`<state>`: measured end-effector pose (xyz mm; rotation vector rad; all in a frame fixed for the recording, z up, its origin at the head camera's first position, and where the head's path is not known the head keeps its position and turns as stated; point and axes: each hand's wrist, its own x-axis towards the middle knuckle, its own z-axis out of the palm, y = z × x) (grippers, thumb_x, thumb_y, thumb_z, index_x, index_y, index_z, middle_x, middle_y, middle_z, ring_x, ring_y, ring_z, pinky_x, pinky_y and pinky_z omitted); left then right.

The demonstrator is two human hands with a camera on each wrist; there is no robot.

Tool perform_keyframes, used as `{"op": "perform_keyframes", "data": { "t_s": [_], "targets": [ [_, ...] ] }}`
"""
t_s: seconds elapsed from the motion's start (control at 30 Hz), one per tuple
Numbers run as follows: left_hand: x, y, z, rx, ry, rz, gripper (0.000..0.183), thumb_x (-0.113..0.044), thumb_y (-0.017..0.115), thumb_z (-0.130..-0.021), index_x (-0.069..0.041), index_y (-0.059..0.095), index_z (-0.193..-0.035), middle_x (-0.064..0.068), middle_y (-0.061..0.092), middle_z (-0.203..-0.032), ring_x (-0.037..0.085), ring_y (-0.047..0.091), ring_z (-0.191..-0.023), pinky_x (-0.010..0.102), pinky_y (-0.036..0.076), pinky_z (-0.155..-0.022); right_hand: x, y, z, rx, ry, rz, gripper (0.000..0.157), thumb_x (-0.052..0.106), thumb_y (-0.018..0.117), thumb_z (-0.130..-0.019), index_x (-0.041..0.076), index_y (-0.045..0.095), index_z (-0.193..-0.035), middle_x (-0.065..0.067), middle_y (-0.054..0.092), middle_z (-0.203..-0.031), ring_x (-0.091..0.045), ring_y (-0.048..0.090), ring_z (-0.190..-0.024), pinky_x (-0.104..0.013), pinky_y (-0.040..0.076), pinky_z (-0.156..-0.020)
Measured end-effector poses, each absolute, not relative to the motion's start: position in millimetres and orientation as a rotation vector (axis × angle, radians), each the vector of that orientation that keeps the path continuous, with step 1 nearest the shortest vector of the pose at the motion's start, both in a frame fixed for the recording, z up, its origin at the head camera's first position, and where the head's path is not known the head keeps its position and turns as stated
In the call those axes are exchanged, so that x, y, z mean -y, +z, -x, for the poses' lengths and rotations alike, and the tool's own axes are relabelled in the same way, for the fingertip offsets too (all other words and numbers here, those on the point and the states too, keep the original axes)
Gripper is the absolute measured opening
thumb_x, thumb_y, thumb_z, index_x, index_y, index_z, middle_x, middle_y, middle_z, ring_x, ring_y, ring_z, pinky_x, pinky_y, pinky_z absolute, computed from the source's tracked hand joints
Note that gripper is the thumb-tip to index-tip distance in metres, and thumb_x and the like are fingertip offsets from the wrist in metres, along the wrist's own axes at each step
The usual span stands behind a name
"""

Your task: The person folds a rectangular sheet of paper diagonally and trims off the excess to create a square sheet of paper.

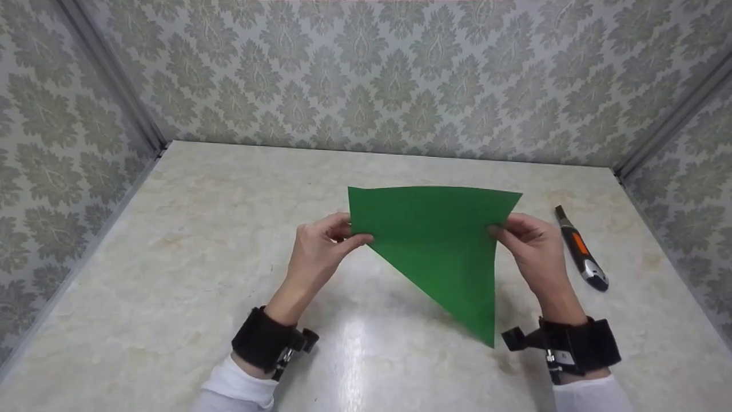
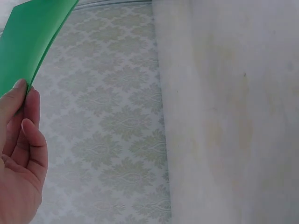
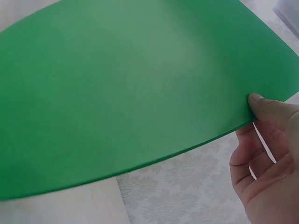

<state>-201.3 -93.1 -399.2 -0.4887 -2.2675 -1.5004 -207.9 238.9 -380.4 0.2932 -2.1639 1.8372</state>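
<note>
A person's left hand point(image 1: 317, 249) and right hand point(image 1: 536, 246) pinch opposite edges of a smooth green sheet of paper or thin card point(image 1: 432, 232), pointed at its lower end, above a pale marbled tabletop point(image 1: 171, 257). The sheet looks light, flexible and easily creased, its bowed surface suggesting slight spring; thumb-and-finger holds near the edges should suit it. It shows no writing; a small pale label point(image 1: 564, 357) on the black right wrist strap point(image 1: 597, 346) is illegible.
</note>
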Motion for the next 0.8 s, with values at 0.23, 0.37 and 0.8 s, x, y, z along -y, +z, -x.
{"op": "perform_keyframes", "data": {
  "t_s": [0.23,0.37,0.8],
  "targets": [
    [94.8,-396.6,198.9,2.239,-1.617,0.478,0.010,-0.027,0.083,-0.080,-0.023,0.081,-0.089,-0.006,0.077,-0.077,0.005,0.071,-0.070,0.025,0.055,-0.065,-242.7,-380.0,208.0,2.135,1.883,-0.392,0.020,-0.008,0.070,-0.087,-0.010,0.073,-0.107,0.004,0.079,-0.092,-0.008,0.075,-0.087,-0.021,0.058,-0.078],
    [94.9,-396.2,198.5,2.223,-1.675,0.477,0.007,-0.027,0.083,-0.081,-0.023,0.081,-0.087,-0.001,0.078,-0.077,0.012,0.072,-0.070,0.024,0.053,-0.063,-244.0,-379.7,208.0,2.128,1.901,-0.404,0.020,-0.008,0.070,-0.087,-0.009,0.073,-0.107,0.004,0.079,-0.091,-0.008,0.074,-0.087,-0.021,0.058,-0.078],
    [100.9,-390.0,198.8,2.254,-1.762,0.541,0.014,-0.009,0.076,-0.087,-0.017,0.081,-0.097,0.001,0.079,-0.090,0.013,0.073,-0.082,0.025,0.058,-0.076,-252.9,-377.6,205.6,2.029,2.021,-0.634,0.017,-0.010,0.065,-0.089,-0.011,0.073,-0.104,-0.002,0.080,-0.095,-0.014,0.075,-0.090,-0.024,0.060,-0.078]
  ]
}}
